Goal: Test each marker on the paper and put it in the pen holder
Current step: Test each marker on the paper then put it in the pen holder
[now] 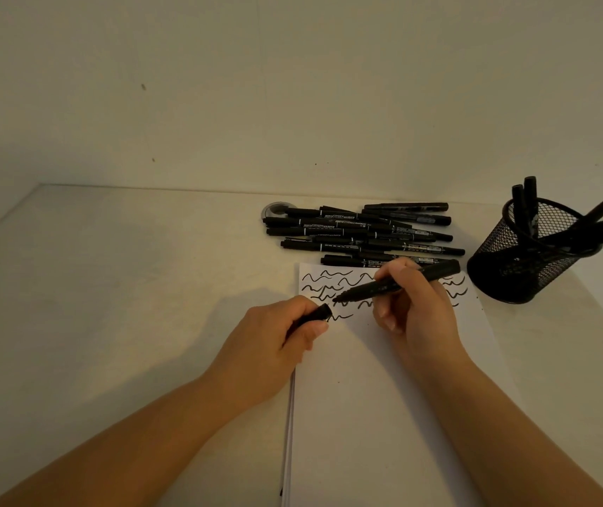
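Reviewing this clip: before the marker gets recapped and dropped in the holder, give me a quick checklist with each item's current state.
1. Marker gripped by right hand: ok.
2. Cap held in left hand: ok.
3. Tip on the paper, among the squiggles: ok.
4. This marker's own line drawn: cannot tell.
5. Pen holder upright, with room: ok.
6. Marker pile off the paper's writing area: ok.

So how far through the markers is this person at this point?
Early on. Several markers already stand in the holder, and rows of squiggles cover the top of the paper. In hand: the right hand holds an uncapped marker with its tip at the paper, while the left hand holds its cap. Left: the larger pile behind the paper.
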Demonstrator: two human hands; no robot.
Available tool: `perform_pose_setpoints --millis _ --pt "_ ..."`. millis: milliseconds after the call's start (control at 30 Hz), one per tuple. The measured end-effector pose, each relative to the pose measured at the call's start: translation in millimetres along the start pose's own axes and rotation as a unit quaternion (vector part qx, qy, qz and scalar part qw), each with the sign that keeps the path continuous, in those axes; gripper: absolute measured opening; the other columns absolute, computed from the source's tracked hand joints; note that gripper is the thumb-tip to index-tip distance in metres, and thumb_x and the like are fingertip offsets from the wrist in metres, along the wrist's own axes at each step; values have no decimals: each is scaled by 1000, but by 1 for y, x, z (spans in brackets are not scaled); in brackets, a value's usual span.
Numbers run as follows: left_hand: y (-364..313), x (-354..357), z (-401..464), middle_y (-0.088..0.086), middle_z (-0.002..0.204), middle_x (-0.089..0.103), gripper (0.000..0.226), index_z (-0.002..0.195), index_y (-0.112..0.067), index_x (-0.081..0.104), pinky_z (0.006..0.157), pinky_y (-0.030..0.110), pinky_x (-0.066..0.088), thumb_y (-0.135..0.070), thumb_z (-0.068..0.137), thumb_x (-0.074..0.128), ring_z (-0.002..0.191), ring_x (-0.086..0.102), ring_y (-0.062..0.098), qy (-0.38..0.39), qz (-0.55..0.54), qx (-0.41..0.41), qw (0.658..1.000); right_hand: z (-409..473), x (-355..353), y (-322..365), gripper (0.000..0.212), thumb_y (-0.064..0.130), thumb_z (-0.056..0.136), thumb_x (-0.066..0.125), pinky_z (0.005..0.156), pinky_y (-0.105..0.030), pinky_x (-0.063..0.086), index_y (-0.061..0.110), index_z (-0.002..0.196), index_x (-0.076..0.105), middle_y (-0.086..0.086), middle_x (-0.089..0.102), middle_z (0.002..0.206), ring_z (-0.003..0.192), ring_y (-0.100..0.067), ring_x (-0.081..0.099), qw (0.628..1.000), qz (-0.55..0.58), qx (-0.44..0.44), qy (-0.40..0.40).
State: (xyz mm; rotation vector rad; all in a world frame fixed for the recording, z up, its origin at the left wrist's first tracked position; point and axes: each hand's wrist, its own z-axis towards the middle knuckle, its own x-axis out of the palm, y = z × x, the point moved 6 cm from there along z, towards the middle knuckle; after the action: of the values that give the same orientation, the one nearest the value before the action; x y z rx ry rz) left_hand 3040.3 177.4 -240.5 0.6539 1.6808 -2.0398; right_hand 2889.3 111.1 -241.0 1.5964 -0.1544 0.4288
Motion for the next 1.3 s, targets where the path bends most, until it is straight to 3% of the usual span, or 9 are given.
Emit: perform_pose_setpoints --millis 100,333,500,700,900,1000,1100,1300 --pt "1 1 0 -21 67 59 15 77 -41 51 52 16 43 -34 90 50 55 56 4 3 -4 -4 1000 0 1 0 33 13 88 47 36 -17 28 18 59 61 -3 43 40 32 -12 33 1000 -12 -1 2" --pt "1 1 0 -22 65 59 16 73 -41 50 52 14 41 -38 89 50 54 55 2 8 14 -8 1000 -8 15 -1 21 22 76 53 39 -15 32 23 58 63 1 49 43 40 -10 42 989 -123 3 86" --pt "-11 -2 -2 -12 58 53 12 79 -35 55 50 18 39 -38 88 48 54 51 8 -6 34 38 999 -12 21 0 28 26 79 48 40 -15 33 18 56 63 0 48 42 39 -10 41 986 -108 -1 126" --pt "-24 1 -5 -22 61 36 30 90 -17 60 48 12 29 -40 91 40 51 39 -2 -32 132 85 987 -14 25 -3 34 23 79 45 36 -19 29 17 48 55 2 42 39 34 -9 35 996 -72 -31 50" --pt "-29 -1 -8 -16 63 38 35 81 -13 57 46 11 21 -39 89 34 50 36 8 -47 136 93 985 -20 29 -8 25 17 71 44 37 -15 25 10 48 46 -8 38 47 35 -9 31 999 -37 -20 17" --pt "-30 3 -12 -16 55 31 31 75 -18 48 44 14 19 -40 89 32 46 32 5 -22 121 100 987 -24 32 -8 21 15 70 44 39 -16 28 5 51 41 -4 38 46 40 -7 34 999 -22 -26 24" --pt "-30 7 -14 -17 52 30 36 73 -24 37 43 13 19 -54 89 24 44 31 2 3 85 103 991 -26 35 -10 25 15 70 44 43 -20 24 15 45 44 4 39 43 45 -10 33 999 -12 -25 42" --pt "-25 15 -11 -12 48 43 25 68 -32 40 44 11 23 -46 85 29 43 40 5 63 -35 88 993 -26 38 -8 23 29 62 50 43 -19 26 22 41 45 11 39 41 45 -8 34 996 -12 -46 79"
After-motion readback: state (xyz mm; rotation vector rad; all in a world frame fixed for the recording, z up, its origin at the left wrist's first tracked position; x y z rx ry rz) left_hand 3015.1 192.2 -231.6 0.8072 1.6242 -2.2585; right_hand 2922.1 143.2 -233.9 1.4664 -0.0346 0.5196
